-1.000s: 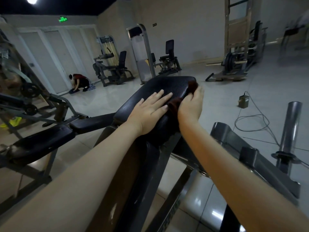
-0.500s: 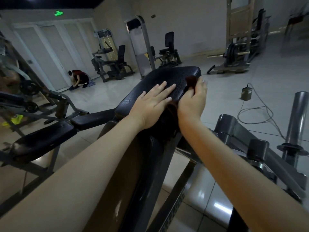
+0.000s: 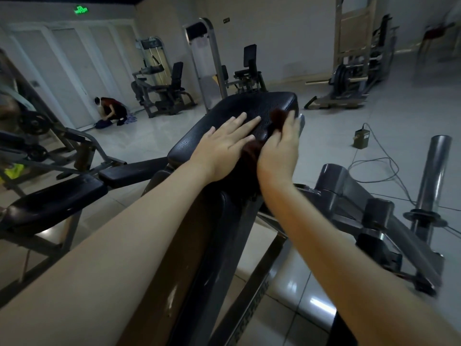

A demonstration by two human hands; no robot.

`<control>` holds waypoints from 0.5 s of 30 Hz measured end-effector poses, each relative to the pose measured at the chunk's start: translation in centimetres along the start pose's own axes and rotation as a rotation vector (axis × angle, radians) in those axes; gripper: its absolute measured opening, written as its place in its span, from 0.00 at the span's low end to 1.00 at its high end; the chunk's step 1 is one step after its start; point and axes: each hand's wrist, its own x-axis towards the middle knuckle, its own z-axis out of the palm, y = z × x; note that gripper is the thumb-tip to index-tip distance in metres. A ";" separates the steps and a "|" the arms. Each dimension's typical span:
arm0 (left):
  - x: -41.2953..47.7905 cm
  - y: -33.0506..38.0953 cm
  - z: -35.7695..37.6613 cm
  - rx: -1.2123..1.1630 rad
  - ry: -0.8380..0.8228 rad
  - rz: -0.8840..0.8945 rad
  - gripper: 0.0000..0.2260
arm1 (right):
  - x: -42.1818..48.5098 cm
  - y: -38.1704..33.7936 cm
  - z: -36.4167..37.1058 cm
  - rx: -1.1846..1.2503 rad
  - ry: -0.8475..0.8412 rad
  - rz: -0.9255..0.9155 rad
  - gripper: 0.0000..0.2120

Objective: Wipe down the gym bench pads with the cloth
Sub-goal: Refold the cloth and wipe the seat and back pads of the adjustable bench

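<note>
Fingers (image 3: pixel 245 124) of the left hand (image 3: pixel 224 146) stay flat on the pad (image 3: pixel 249 106), while the right hand (image 3: pixel 280 152), gripping the cloth (image 3: pixel 276 116), has edged from the pad's right rim onto its top, so wiping continues.

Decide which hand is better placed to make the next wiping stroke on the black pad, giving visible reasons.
Right. The right hand grips the brown cloth at the right edge of the pad; the left hand lies flat on it, holding nothing.
</note>
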 end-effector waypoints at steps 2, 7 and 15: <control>-0.1 0.1 -0.1 0.034 -0.004 0.005 0.22 | -4.0 0.1 -0.1 0.015 -0.049 -0.052 0.25; -0.1 0.6 -0.4 -0.052 -0.008 -0.038 0.24 | -6.2 0.1 0.1 0.068 -0.070 -0.046 0.25; -0.1 -0.1 0.1 -0.082 0.021 -0.010 0.21 | 5.8 0.7 1.1 0.068 0.166 0.087 0.23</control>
